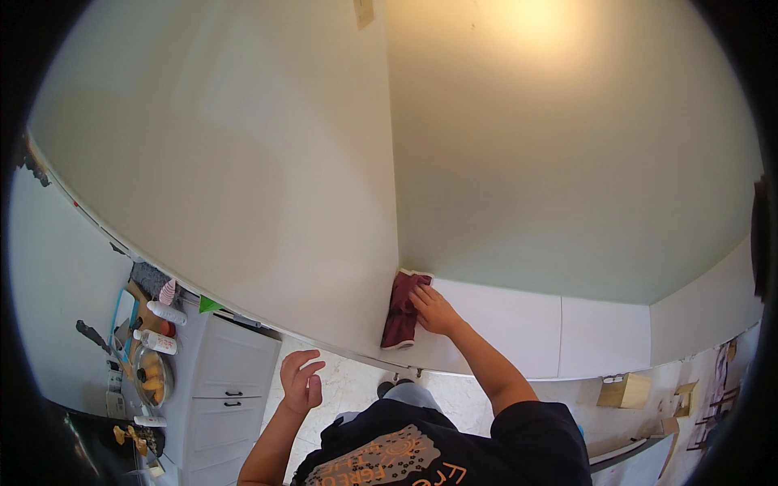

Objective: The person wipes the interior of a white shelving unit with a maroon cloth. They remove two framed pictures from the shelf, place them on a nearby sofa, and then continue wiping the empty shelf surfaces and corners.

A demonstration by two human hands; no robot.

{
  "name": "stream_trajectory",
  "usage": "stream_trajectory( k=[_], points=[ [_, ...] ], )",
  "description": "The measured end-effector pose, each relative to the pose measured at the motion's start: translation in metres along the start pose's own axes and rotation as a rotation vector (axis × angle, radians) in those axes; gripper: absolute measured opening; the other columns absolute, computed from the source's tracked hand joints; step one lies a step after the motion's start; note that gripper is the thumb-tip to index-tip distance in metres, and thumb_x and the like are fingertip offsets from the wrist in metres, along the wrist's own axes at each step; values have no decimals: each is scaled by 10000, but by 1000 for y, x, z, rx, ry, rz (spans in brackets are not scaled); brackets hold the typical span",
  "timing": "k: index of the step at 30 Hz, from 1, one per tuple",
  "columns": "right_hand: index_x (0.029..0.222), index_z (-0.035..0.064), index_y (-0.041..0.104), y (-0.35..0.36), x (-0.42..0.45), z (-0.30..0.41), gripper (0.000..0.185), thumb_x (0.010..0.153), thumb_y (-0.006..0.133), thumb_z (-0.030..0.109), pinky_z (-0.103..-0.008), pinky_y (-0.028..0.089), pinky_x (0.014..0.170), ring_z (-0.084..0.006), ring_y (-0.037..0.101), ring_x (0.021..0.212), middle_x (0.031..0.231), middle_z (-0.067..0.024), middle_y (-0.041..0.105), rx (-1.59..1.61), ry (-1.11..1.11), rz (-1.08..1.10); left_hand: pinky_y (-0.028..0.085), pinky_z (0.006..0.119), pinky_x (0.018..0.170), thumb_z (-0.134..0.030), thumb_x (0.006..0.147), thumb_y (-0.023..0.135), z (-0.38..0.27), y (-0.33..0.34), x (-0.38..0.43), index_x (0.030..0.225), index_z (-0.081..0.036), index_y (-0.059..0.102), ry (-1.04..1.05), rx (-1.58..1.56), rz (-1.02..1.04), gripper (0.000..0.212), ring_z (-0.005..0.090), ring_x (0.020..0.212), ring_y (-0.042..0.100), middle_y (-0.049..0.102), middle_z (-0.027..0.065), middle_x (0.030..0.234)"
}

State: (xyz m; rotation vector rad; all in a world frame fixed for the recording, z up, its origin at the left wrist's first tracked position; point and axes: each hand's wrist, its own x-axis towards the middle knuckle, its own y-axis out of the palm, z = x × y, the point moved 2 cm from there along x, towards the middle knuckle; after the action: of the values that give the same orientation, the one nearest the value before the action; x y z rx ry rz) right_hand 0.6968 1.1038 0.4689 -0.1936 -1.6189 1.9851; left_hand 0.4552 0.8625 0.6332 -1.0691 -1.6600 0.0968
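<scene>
A dark red cloth with pale edging [401,313] lies at the left end of a white ledge [495,322], against the corner where two walls meet. My right hand [434,308] rests on the cloth's right side with the fingers spread over it; the underside of the palm is hidden. My left hand [301,383] is raised in the air to the left of my body, fingers apart and slightly curled, with nothing in it.
White walls [304,182] rise around the ledge. At lower left, a counter beside white cabinets [228,358] holds white bottles [157,341] and a glass-lidded dish of yellow-orange food [152,376]. A wooden box [625,390] is at lower right.
</scene>
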Motion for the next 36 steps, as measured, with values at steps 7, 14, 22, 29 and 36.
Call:
stream_trajectory(
  k=[7,14,22,29,36],
  points=[
    [1290,-144,341,51,17,16,739,837,543,404,-448,187,1112,-400,293,1308,1373,-281,346,66,192,2,435,417,782,-127,812,490,-2,9,5,920,-8,589,-83,-14,-73,189,331,898,550,584,193,1021],
    [1331,-127,306,40,15,15,831,858,442,543,-467,64,1129,-331,196,1372,1401,-243,338,-22,170,181,403,425,830,-174,834,460,-10,22,22,976,15,558,-50,-32,-159,255,336,949,520,542,205,1053],
    [1338,-139,269,54,27,8,788,866,459,464,-450,82,1133,-379,227,1348,1413,-277,286,67,160,91,425,420,812,-248,887,384,-38,17,36,983,13,484,77,-106,-297,296,318,931,514,505,211,1036],
    [1366,-123,226,38,65,53,671,896,462,293,-395,142,1121,-382,211,1355,1434,-282,249,897,381,-703,434,419,786,-290,905,356,-31,6,43,928,-6,461,148,-119,-274,303,292,898,515,491,185,1010],
    [1340,-114,306,-135,123,116,623,931,461,330,-438,160,1100,-395,240,1340,1427,-283,260,846,130,-1009,383,418,884,-301,882,336,-16,4,57,1133,38,448,330,51,-440,437,309,1128,397,443,228,1163]
  ],
)
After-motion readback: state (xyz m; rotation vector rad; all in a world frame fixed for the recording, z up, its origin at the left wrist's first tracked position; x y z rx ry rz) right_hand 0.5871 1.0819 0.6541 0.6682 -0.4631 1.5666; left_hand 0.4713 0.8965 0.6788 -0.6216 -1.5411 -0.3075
